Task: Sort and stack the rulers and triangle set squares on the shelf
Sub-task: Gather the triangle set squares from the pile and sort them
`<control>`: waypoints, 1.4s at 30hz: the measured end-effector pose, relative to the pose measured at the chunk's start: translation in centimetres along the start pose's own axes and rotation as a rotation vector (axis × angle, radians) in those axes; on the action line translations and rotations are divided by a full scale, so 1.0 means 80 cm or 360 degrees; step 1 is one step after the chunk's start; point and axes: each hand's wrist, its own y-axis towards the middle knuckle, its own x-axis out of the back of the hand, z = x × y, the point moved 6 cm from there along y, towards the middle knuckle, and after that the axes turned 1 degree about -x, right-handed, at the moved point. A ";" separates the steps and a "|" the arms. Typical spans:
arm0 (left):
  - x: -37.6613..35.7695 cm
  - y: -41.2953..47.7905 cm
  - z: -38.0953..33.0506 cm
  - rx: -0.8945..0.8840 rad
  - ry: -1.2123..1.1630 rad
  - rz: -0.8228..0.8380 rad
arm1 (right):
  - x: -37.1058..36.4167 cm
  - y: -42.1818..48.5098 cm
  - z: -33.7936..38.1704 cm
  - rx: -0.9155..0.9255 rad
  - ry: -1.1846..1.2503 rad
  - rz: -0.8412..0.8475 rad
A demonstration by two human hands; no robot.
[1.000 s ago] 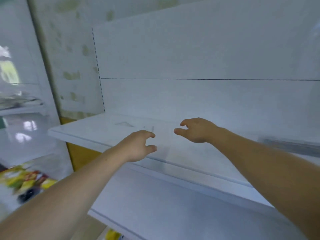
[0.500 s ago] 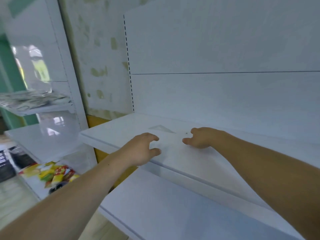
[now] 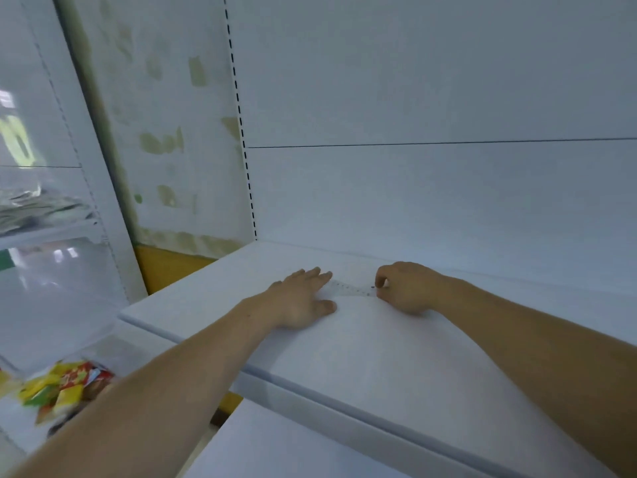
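Change: half a second ago both hands hovered just above the shelf (image 3: 344,367) with a faint triangle outline showing between and beyond them; now they are down on the board and that outline is out of sight, probably under the left palm
Left hand (image 3: 303,298): laid flat, fingers spread, pressing on the shelf over one end of the ruler (image 3: 351,288); it grips nothing
Right hand (image 3: 406,288): curled, fingertips (image 3: 381,282) pinching or pinning the ruler's other end (whether it is lifted I cannot tell)
Meaning: sorting looks barely begun, first piece being secured
Ruler: clear plastic, nearly invisible on white, fine tick marks and a dark dot near the right fingers, lying flat between the hands towards the back of the shelf
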 end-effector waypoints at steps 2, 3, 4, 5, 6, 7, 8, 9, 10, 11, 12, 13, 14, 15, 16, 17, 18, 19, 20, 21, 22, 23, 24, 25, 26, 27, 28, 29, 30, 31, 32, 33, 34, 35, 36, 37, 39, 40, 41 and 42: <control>-0.007 0.011 0.007 -0.0071 0.0051 0.0100 | -0.002 -0.008 0.003 -0.0079 0.0017 -0.0002; -0.006 0.012 0.011 -0.0111 0.0046 0.0093 | -0.002 -0.014 0.005 -0.0122 0.0023 -0.0002; -0.004 0.009 0.016 -0.0162 0.0028 0.0057 | -0.003 -0.020 0.007 -0.0165 0.0030 -0.0006; -0.001 0.003 0.023 -0.0225 0.0003 0.0015 | -0.004 -0.027 0.014 -0.0218 0.0032 -0.0005; 0.003 -0.006 0.032 -0.0272 -0.0025 -0.0033 | -0.004 -0.034 0.021 -0.0257 0.0032 -0.0004; 0.006 -0.017 0.041 -0.0305 -0.0055 -0.0074 | -0.004 -0.040 0.031 -0.0283 0.0033 -0.0008; 0.010 -0.028 0.051 -0.0335 -0.0080 -0.0106 | -0.004 -0.048 0.043 -0.0303 0.0038 -0.0007; 0.013 -0.043 0.063 -0.0371 -0.0092 -0.0133 | -0.006 -0.055 0.059 -0.0324 0.0042 -0.0004; 0.017 -0.057 0.073 -0.0409 -0.0089 -0.0173 | -0.007 -0.062 0.075 -0.0328 0.0046 -0.0005; 0.019 -0.072 0.083 -0.0450 -0.0082 -0.0212 | -0.009 -0.068 0.094 -0.0326 0.0055 -0.0015; 0.021 -0.085 0.092 -0.0484 -0.0082 -0.0243 | -0.011 -0.074 0.112 -0.0315 0.0066 -0.0041; 0.023 -0.097 0.099 -0.0504 -0.0085 -0.0258 | -0.012 -0.080 0.127 -0.0303 0.0080 -0.0080; 0.022 -0.108 0.108 -0.0509 -0.0090 -0.0255 | -0.014 -0.085 0.144 -0.0298 0.0096 -0.0116; 0.021 -0.117 0.116 -0.0508 -0.0100 -0.0253 | -0.015 -0.090 0.158 -0.0298 0.0110 -0.0155; 0.019 -0.125 0.123 -0.0511 -0.0115 -0.0244 | -0.016 -0.096 0.170 -0.0301 0.0126 -0.0192; 0.017 -0.131 0.128 -0.0527 -0.0135 -0.0238 | -0.017 -0.102 0.179 -0.0312 0.0147 -0.0227; 0.015 -0.135 0.131 -0.0556 -0.0145 -0.0237 | -0.016 -0.108 0.185 -0.0324 0.0172 -0.0258; 0.014 -0.139 0.133 -0.0597 -0.0134 -0.0245 | -0.016 -0.114 0.191 -0.0340 0.0197 -0.0288; 0.013 -0.142 0.134 -0.0637 -0.0105 -0.0263 | -0.016 -0.119 0.195 -0.0359 0.0229 -0.0315; 0.013 -0.145 0.135 -0.0670 -0.0068 -0.0283 | -0.016 -0.125 0.198 -0.0385 0.0258 -0.0334; 0.012 -0.148 0.137 -0.0688 -0.0035 -0.0296 | -0.017 -0.130 0.201 -0.0407 0.0278 -0.0347; 0.010 -0.150 0.138 -0.0696 -0.0008 -0.0298 | -0.019 -0.135 0.203 -0.0420 0.0279 -0.0355; 0.009 -0.153 0.140 -0.0703 0.0010 -0.0301 | -0.021 -0.140 0.206 -0.0418 0.0250 -0.0361; 0.008 -0.155 0.141 -0.0708 0.0027 -0.0306 | -0.023 -0.145 0.209 -0.0405 0.0202 -0.0364; 0.007 -0.157 0.142 -0.0709 0.0043 -0.0310 | -0.025 -0.150 0.212 -0.0387 0.0156 -0.0372; 0.007 -0.159 0.144 -0.0701 0.0051 -0.0310 | -0.027 -0.155 0.215 -0.0365 0.0125 -0.0391; 0.007 -0.160 0.145 -0.0687 0.0054 -0.0302 | -0.028 -0.159 0.217 -0.0340 0.0115 -0.0421; 0.007 -0.162 0.146 -0.0670 0.0051 -0.0294 | -0.029 -0.163 0.218 -0.0311 0.0110 -0.0456; 0.007 -0.164 0.147 -0.0652 0.0047 -0.0285 | -0.030 -0.166 0.220 -0.0277 0.0105 -0.0487; 0.008 -0.165 0.147 -0.0639 0.0043 -0.0277 | -0.030 -0.169 0.221 -0.0242 0.0103 -0.0516; 0.009 -0.166 0.147 -0.0628 0.0032 -0.0267 | -0.030 -0.172 0.223 -0.0209 0.0116 -0.0546; 0.009 -0.166 0.148 -0.0619 0.0017 -0.0255 | -0.031 -0.175 0.223 -0.0178 0.0144 -0.0578; 0.009 -0.167 0.149 -0.0611 0.0003 -0.0244 | -0.030 -0.178 0.225 -0.0143 0.0175 -0.0621; 0.009 -0.167 0.149 -0.0601 -0.0007 -0.0233 | -0.030 -0.180 0.227 -0.0109 0.0200 -0.0657; 0.010 -0.167 0.149 -0.0592 -0.0021 -0.0226 | -0.030 -0.182 0.229 -0.0075 0.0206 -0.0685; 0.010 -0.168 0.150 -0.0582 -0.0044 -0.0220 | -0.030 -0.184 0.232 -0.0048 0.0208 -0.0698; 0.012 -0.169 0.151 -0.0565 -0.0114 -0.0214 | -0.029 -0.188 0.235 -0.0023 0.0246 -0.0725; 0.013 -0.169 0.152 -0.0561 -0.0147 -0.0213 | -0.027 -0.191 0.235 -0.0046 0.0284 -0.0741; 0.015 -0.170 0.153 -0.0557 -0.0180 -0.0214 | -0.024 -0.194 0.235 -0.0092 0.0321 -0.0748; 0.016 -0.171 0.154 -0.0557 -0.0210 -0.0218 | -0.022 -0.197 0.235 -0.0141 0.0344 -0.0753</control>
